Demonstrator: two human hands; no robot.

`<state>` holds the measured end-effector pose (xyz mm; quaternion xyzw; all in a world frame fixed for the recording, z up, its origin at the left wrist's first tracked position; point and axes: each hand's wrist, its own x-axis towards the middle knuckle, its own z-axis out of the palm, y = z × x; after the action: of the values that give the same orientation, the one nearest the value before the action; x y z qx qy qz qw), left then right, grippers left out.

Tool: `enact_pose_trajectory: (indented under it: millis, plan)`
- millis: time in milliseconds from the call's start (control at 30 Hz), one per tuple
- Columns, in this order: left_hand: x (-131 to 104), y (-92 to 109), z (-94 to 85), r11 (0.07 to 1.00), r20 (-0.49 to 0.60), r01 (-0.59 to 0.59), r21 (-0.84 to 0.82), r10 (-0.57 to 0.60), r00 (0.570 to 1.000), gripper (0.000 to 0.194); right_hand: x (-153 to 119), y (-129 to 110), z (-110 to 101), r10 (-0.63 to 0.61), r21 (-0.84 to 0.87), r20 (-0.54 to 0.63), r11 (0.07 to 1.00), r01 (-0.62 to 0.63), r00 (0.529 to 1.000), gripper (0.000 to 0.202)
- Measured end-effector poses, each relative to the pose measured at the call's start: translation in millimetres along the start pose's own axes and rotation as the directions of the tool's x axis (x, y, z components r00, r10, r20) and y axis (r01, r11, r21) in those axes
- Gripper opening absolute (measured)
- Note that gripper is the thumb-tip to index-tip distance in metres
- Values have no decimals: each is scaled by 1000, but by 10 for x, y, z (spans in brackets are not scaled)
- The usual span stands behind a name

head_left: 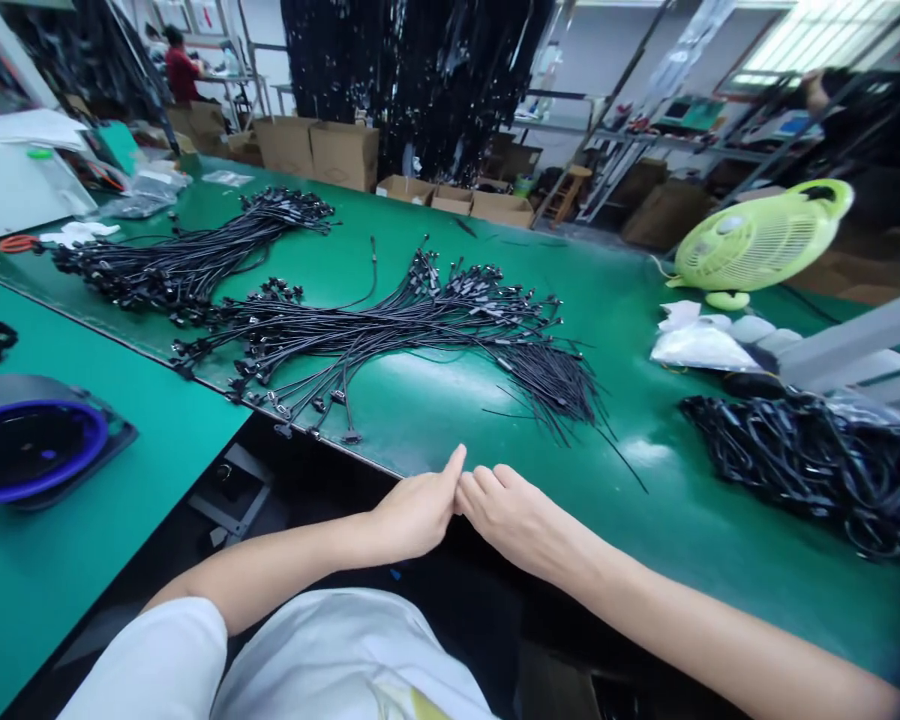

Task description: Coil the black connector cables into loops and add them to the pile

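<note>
My left hand [418,512] and my right hand [506,512] meet at the front edge of the green table [435,395]. Both hands have their fingers curled in and touching each other, with the left thumb pointing up. Whatever they may hold is hidden between the fingers. Just beyond them lies a spread bundle of black cables [367,325] with small connectors at its ends. A tight bunch of thin black strands [559,380] rests at that bundle's right end. Another black cable bundle [195,250] lies farther left.
On the right are a yellow-green fan [757,240], white packets [701,345] and coiled black cables [810,460]. A round purple-rimmed device [37,445] stands at left. Cardboard boxes [345,155] line the far side. A person in red [182,72] is in the background.
</note>
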<state>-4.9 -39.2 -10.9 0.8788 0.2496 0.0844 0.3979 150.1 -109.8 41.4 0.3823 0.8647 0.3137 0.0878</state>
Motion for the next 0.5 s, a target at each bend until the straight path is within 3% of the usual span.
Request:
enact_pose_trajectory:
  millis: [100, 133, 200, 233, 300, 367, 400, 433, 500]
  plan:
    - [66, 39, -5, 994, -79, 23, 104, -15, 997, 76, 31, 33, 87, 148, 5, -25, 989, -148, 989, 24]
    - [113, 60, -34, 999, -114, 32, 42, -27, 993, 75, 53, 71, 117, 213, 35, -43, 977, -211, 976, 23]
    - [229, 101, -124, 970, -145, -11, -242, -25, 989, 70, 119, 146, 156, 349, 116, -79, 934, -339, 934, 21]
    - [287, 115, -179, 902, -141, -47, -429, -16, 990, 65, 158, 164, 162, 419, 152, -93, 902, -403, 903, 20]
    - [374, 124, -294, 671, -119, -75, -738, -20, 993, 49, 235, 130, 158, 557, 224, -120, 822, -524, 822, 23]
    - [384, 113, -395, 488, -150, -85, -869, -96, 984, 38, 285, 16, 160, 673, 370, -113, 711, -598, 731, 27]
    - [352, 105, -434, 471, -203, -112, -875, -147, 968, 38, 293, -47, 171, 719, 484, -81, 634, -603, 690, 28]
    - [299, 100, -464, 513, -273, -147, -846, -180, 945, 40, 287, -99, 187, 752, 604, -22, 535, -590, 659, 29]
    - [153, 99, -486, 690, -392, -199, -696, -133, 910, 46, 240, -139, 225, 780, 777, 126, 307, -550, 613, 30]
